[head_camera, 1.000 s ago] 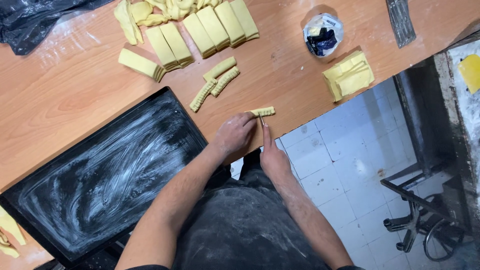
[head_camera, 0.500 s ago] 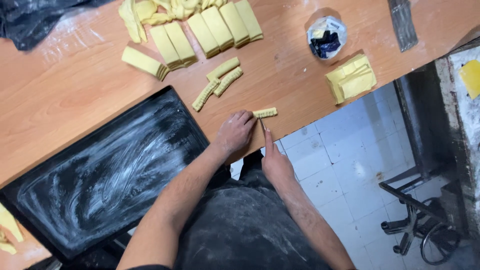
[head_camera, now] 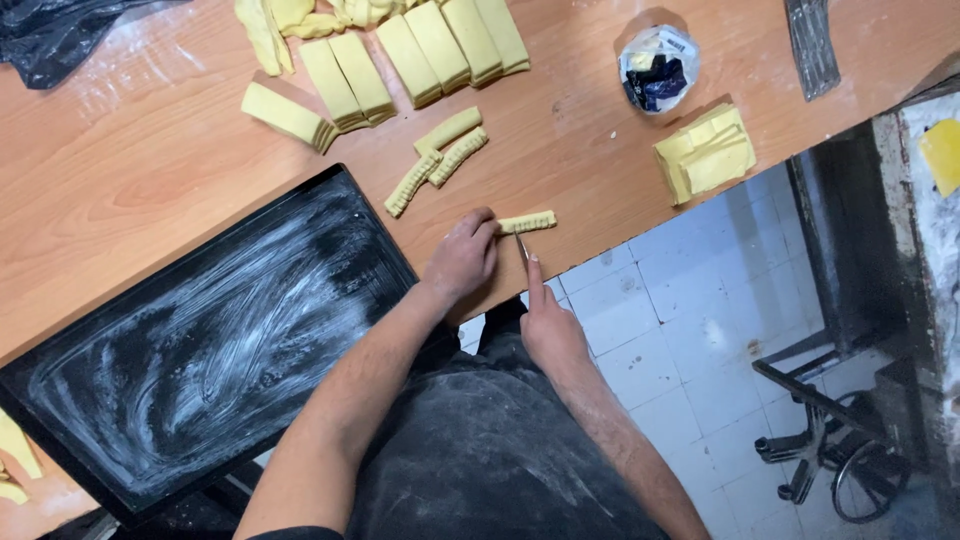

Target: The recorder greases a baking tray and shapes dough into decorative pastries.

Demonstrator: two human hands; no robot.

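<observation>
On the wooden table (head_camera: pixel 150 160), my left hand (head_camera: pixel 462 258) rests with its fingertips on the left end of a short notched strip of yellow dough (head_camera: pixel 528 221). My right hand (head_camera: pixel 548 325) grips a thin knife (head_camera: pixel 522 247), forefinger laid along it, with the blade tip at the strip's near side. Three more notched dough strips (head_camera: pixel 437 158) lie a little farther back on the table.
A black floured baking tray (head_camera: pixel 200 340) sits to the left. Several yellow dough slabs (head_camera: pixel 400 50) line the far edge, a yellow dough block (head_camera: pixel 705 152) is at the right, beside a small round container (head_camera: pixel 657 67). A black bag (head_camera: pixel 60 30) lies far left.
Both hands stay at the notched strip; the view has shifted only slightly, and the knife remains at the strip.
</observation>
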